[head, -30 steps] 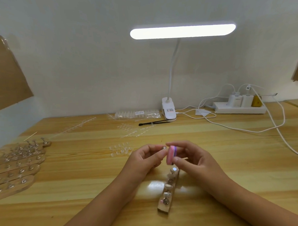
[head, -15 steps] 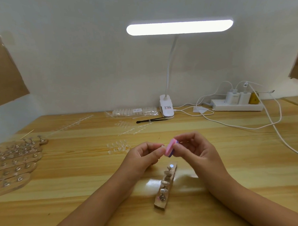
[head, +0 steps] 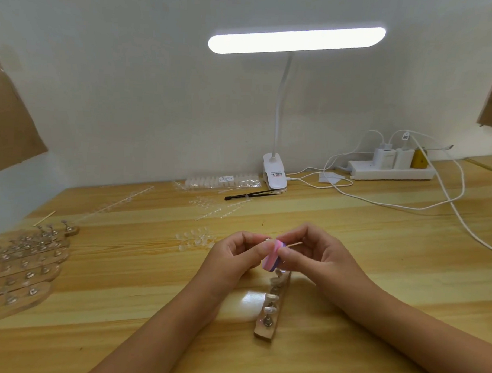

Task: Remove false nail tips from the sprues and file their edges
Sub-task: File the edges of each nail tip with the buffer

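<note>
**Desk:** What are the grips doing?

**Operator:** On my screen both hang over the middle of the bench [head: 121,307], fingertips meeting. The right grip [head: 320,257] is curled around a small foam file block [head: 272,258] with rounded corners, pink and purple in 2 layers. A thin pale wooden stick [head: 293,244] also pokes out between its fingers.

**Desk:** And the left?

**Operator:** The left grip [head: 233,256] pinches something tiny and pale against the pink side of the block. I take it for a nail tip [head: 266,239], but it is too small for me to be sure.

**Desk:** Where are the other tips?

**Operator:** Just below the hands lies 1 narrow wooden strip [head: 264,332], rounded at its near end. It carries glossy tips [head: 272,297] standing in a row on small metal posts [head: 267,323]. Left of the hands, a loose cluster of clear tips [head: 193,239] sits on the wood grain. Farther back I see thin clear plastic sprues [head: 224,209]. Behind them is a crinkled clear bag of tips [head: 225,182], beside a slim black tool [head: 250,195].

**Desk:** Anything else?

**Operator:** A fan of similar wooden strips [head: 46,273] lies at the far left edge. At the back I see a white clip lamp [head: 274,173] with a glowing bar. To its right is a white power strip [head: 392,173] with blocky chargers [head: 384,158] plugged in.
</note>
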The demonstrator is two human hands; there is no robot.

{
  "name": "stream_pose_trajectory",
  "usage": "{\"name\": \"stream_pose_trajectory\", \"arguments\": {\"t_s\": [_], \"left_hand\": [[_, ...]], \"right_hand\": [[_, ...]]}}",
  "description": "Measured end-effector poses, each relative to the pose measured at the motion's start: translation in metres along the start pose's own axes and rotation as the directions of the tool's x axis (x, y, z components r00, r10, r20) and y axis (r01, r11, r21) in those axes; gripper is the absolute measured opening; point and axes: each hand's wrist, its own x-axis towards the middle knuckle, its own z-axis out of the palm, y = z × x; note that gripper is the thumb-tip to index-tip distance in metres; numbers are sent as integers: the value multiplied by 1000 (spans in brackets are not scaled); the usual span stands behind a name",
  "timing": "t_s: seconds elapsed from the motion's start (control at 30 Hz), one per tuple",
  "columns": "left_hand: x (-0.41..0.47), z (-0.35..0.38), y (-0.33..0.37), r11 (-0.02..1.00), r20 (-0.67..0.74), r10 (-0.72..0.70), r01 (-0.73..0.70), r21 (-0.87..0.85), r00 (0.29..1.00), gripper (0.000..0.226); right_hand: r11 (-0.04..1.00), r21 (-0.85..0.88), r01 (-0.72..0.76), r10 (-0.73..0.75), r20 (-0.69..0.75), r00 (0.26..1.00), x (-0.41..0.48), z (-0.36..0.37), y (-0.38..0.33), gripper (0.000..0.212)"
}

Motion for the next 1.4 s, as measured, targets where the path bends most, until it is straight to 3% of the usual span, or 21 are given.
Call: {"name": "stream_pose_trajectory", "arguments": {"t_s": [0.27,0.43,0.5,0.63,0.73,0.9,1.0,1.13,1.23,1.4], "left_hand": [[-1,1,1,1000,-21,-17,17,13,1000,39],[-1,1,1,1000,-31,4,-4,0,1000,47],[-1,2,1,1000,-33,15,-15,-1,999,46],[-1,1,1,999,1,27,-27,27,1000,40],[-2,0,2,999,4,30,-30,43,1000,32],[-3,1,2,998,3,42,-42,47,999,41],[-2,0,2,998,4,36,-36,60,999,35],[0,-1,1,998,11,38,-39,41,999,40],[0,-2,1,999,14,41,-42,26,999,44],[0,-2,0,999,26,33,-33,14,999,44]], "right_hand": [[999,3,42,-41,-88,995,0,-2,-3,28],[1000,-3,4,-4,-31,1000,-1,2,-5,29],[1000,13,16,-15,-69,997,-1,1,-7,28],[999,28,-40,40,11,999,-2,2,-6,30],[999,42,13,-11,-61,998,-1,2,-6,28],[999,30,-18,18,-8,1000,-1,2,-5,28],[998,58,13,-8,-88,996,0,1,-5,28],[999,21,-28,28,-20,999,-1,2,-5,28],[1000,20,18,-16,-96,995,-1,1,-7,27],[1000,2,-8,8,-37,999,-1,2,-5,28]]}}
